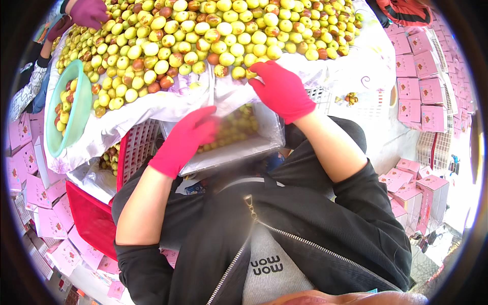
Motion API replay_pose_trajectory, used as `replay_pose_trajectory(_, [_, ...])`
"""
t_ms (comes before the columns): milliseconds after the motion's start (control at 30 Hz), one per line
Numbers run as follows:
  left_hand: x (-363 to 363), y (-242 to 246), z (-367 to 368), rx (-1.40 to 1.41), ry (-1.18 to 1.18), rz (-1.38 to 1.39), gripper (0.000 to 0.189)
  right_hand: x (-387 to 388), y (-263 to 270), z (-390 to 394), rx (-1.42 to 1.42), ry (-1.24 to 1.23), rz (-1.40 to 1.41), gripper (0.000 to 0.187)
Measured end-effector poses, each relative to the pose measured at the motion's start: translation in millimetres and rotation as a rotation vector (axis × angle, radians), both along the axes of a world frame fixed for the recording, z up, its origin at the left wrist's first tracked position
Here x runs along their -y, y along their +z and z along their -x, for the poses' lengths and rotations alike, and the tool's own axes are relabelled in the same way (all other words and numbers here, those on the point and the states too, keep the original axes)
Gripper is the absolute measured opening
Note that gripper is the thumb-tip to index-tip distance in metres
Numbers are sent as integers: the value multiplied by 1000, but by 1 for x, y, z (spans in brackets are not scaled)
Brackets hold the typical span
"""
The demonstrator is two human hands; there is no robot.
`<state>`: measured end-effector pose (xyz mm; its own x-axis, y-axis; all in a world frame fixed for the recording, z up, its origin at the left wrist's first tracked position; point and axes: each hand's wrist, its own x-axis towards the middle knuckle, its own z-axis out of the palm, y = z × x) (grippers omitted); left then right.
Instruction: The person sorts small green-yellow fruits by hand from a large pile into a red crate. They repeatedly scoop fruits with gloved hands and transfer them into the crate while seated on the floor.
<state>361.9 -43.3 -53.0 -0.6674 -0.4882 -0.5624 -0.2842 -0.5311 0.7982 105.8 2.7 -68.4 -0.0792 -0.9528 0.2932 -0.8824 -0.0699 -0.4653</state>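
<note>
Green and reddish-brown jujubes (183, 42) lie spread over a table with a white flowered cloth (312, 70). My right hand (280, 89), in a red glove, is at the near edge of the pile with its fingertips touching or close beside a jujube; whether it grips one is unclear. My left hand (188, 137), in a matching glove and blurred, hangs over the left part of a plastic-lined box (228, 152) below the table edge. That box holds more jujubes, partly hidden by the hand. What the left fingers hold cannot be made out.
A mint-green plastic basin (82, 103) with jujubes stands at the table's left edge. Beyond it, another person's gloved hand (89, 13) touches the pile. A red plastic crate (91, 221) sits at lower left. Pink cartons are stacked left and right (432, 91), near a beige crate (427, 148).
</note>
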Motion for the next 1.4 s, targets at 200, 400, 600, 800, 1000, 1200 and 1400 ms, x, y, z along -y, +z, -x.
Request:
replay_pose_trajectory(200, [41, -53, 66, -18, 397, 156, 60, 36, -35, -35, -206, -49, -169, 27])
replay_pose_trajectory(400, [62, -74, 83, 157, 187, 356, 51, 52, -51, -31, -280, 59, -147, 19])
replay_pose_trajectory(600, [80, -67, 83, 244, 56, 460, 31, 58, -26, -36, -112, 84, -235, 20])
replay_pose_trajectory(800, [66, -46, 53, -195, 427, -452, 36, 62, 1, -34, 338, 122, -390, 26])
replay_pose_trajectory(1000, [68, -51, 29, -110, -23, 322, 44, 66, 21, -67, 469, 252, -373, 36])
replay_pose_trajectory(1200, [74, -54, 14, -538, 325, -480, 44, 104, 0, -60, 60, 99, -101, 32])
replay_pose_trajectory(1400, [84, -50, 14, -827, 513, -1125, 45, 131, 10, -67, -88, 48, -203, 30])
